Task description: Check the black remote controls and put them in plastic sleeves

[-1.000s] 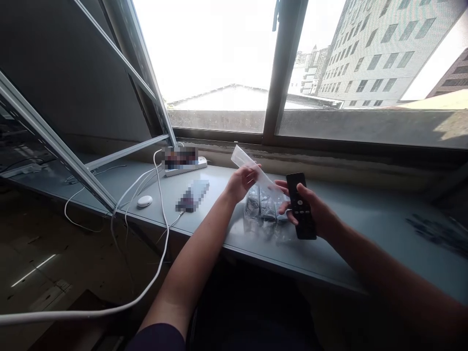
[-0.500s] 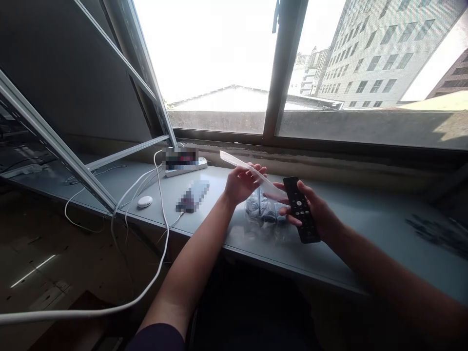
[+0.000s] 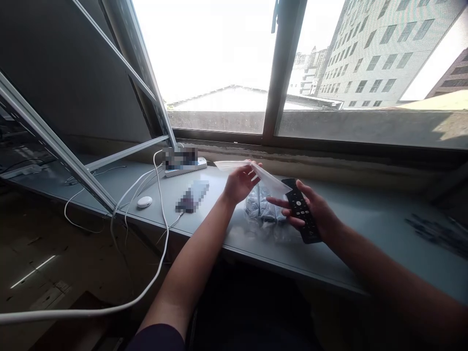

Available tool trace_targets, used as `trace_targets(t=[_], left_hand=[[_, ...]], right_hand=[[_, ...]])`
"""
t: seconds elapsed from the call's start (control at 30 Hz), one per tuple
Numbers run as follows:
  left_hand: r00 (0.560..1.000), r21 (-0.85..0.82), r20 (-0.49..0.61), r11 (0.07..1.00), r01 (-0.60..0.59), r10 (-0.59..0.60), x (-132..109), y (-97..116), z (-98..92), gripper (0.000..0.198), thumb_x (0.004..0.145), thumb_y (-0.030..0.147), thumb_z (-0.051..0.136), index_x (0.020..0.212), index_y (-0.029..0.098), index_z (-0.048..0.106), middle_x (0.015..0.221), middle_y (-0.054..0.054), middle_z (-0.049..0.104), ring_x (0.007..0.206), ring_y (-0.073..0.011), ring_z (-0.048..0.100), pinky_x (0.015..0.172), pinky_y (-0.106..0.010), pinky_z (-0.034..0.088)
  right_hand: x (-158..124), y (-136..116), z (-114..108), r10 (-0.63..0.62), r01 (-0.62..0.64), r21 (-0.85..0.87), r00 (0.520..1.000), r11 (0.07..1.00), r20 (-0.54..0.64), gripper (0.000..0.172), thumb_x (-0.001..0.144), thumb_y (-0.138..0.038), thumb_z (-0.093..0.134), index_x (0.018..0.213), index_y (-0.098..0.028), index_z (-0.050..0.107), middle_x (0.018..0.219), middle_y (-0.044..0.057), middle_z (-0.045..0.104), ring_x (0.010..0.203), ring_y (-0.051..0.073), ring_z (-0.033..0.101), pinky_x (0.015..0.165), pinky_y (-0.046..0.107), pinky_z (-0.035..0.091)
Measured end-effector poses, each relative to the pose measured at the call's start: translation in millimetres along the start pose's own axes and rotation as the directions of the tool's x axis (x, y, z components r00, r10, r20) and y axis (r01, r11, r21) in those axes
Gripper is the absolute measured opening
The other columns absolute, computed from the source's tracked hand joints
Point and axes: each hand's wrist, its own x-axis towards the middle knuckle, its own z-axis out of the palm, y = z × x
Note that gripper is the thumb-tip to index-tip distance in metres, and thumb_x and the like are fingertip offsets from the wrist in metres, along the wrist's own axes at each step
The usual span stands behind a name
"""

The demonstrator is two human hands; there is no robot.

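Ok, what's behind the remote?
Fingers of the right hand, showing left of the remote; past them, a plastic-wrapped bundle on the table. The remote's back and bundle's right end are covered, can't be seen.

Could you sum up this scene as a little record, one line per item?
Left hand: holds a translucent sleeve, bent at the fingers
Right hand: holds a black remote, buttons showing
Between the hands: clear-wrapped packages on the grey table
Farther left: round white device, white cable
Background: window
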Motion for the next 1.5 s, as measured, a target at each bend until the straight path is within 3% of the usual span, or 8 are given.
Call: trace_targets(t=[0.2, 0.43, 0.67, 1.0, 1.13, 1.23, 1.37, 1.5], left_hand=[[0.998, 0.065, -0.002, 0.996, -0.06, 0.061, 2, -6, 0.0, 0.017, 0.087, 0.011, 0.078, 0.1, 0.021, 0.077, 0.109, -0.008, 0.083, 0.136, -0.0311, 0.072, 0.119, -0.046, 0.053], [0.997, 0.088, 0.072, 0.996, -0.016, 0.01, 2, -4, -3.8, 0.013, 0.085, 0.012, 0.076, 0.093, 0.021, 0.073, 0.102, -0.003, 0.078, 0.128, -0.0265, 0.075, 0.118, -0.043, 0.051], [0.995, 0.104, 0.101, 0.995, -0.001, -0.01, 5, -4, -9.8, 0.004, 0.086, 0.024, 0.07, 0.086, 0.02, 0.071, 0.108, -0.006, 0.08, 0.13, -0.0294, 0.073, 0.112, -0.041, 0.054], [0.996, 0.152, -0.066, 0.986, 0.064, -0.054, 16, -6, -12.8, 0.063, 0.107, 0.072, 0.047, 0.121, 0.017, 0.076, 0.132, -0.016, 0.078, 0.125, -0.0303, 0.073, 0.096, -0.037, 0.064], [0.985, 0.254, -0.173, 0.965, 0.063, -0.019, 22, -11, -18.5, 0.029, 0.103, 0.041, 0.069, 0.121, 0.018, 0.074, 0.121, -0.012, 0.079, 0.1, -0.02, 0.076, 0.087, -0.029, 0.062], [0.958, 0.374, -0.285, 0.925, 0.072, 0.041, 28, -15, -24.2, 0.031, 0.094, 0.013, 0.071, 0.124, 0.018, 0.073, 0.116, -0.009, 0.079, 0.084, -0.0126, 0.071, 0.083, -0.025, 0.059], [0.924, 0.623, -0.336, 0.779, 0.071, 0.184, 33, -9, -36.3, 0.042, 0.098, 0.017, 0.066, 0.139, 0.017, 0.069, 0.125, -0.014, 0.079, 0.097, -0.02, 0.075, 0.092, -0.033, 0.061], [0.914, 0.956, -0.177, 0.286, 0.071, 0.365, 26, 9, -47.4, 0.064, 0.101, 0.023, 0.063, 0.164, 0.022, 0.055, 0.155, -0.016, 0.069, 0.141, -0.0327, 0.066, 0.119, -0.042, 0.05]], right_hand=[[-2, -2, 1, 0.051, -0.049, 0.036, 0.997, 0.998, -0.061, 0.066, 0.105, -0.074, 0.058, 0.13, -0.015, 0.072, 0.102, 0.02, 0.084, 0.05, 0.016, 0.056, 0.035, 0.026, 0.045], [-2, -3, 1, -0.068, 0.069, 0.178, 0.998, 0.982, -0.012, 0.052, 0.113, -0.06, 0.053, 0.145, -0.022, 0.069, 0.115, 0.016, 0.084, 0.066, 0.019, 0.073, 0.037, 0.023, 0.05], [-3, -4, -3, -0.089, 0.101, 0.197, 0.994, 0.975, -0.068, 0.052, 0.111, -0.057, 0.058, 0.135, -0.015, 0.078, 0.076, 0.008, 0.073, 0.055, 0.019, 0.07, 0.037, 0.025, 0.056], [3, 6, -1, -0.333, 0.327, -0.075, 0.937, 0.942, -0.104, 0.037, 0.109, -0.05, 0.066, 0.118, -0.02, 0.085, 0.152, 0.013, 0.074, 0.086, 0.024, 0.084, 0.04, 0.024, 0.057], [6, 10, -6, -0.208, 0.189, -0.215, 0.976, 0.958, -0.069, 0.048, 0.11, -0.053, 0.064, 0.132, -0.015, 0.082, 0.127, 0.022, 0.084, 0.065, 0.021, 0.079, 0.039, 0.025, 0.054], [8, 13, -4, -0.239, 0.216, -0.29, 0.97, 0.932, -0.045, 0.045, 0.109, -0.052, 0.067, 0.132, -0.017, 0.082, 0.144, 0.022, 0.078, 0.077, 0.027, 0.085, 0.04, 0.025, 0.053], [7, 13, 1, -0.297, 0.264, -0.32, 0.953, 0.91, -0.059, 0.037, 0.11, -0.047, 0.066, 0.125, -0.018, 0.083, 0.159, 0.019, 0.069, 0.087, 0.031, 0.088, 0.04, 0.026, 0.055], [7, 10, 0, -0.283, 0.252, -0.275, 0.956, 0.928, -0.077, 0.042, 0.113, -0.05, 0.062, 0.126, -0.015, 0.08, 0.131, 0.023, 0.082, 0.073, 0.026, 0.083, 0.041, 0.026, 0.057]])
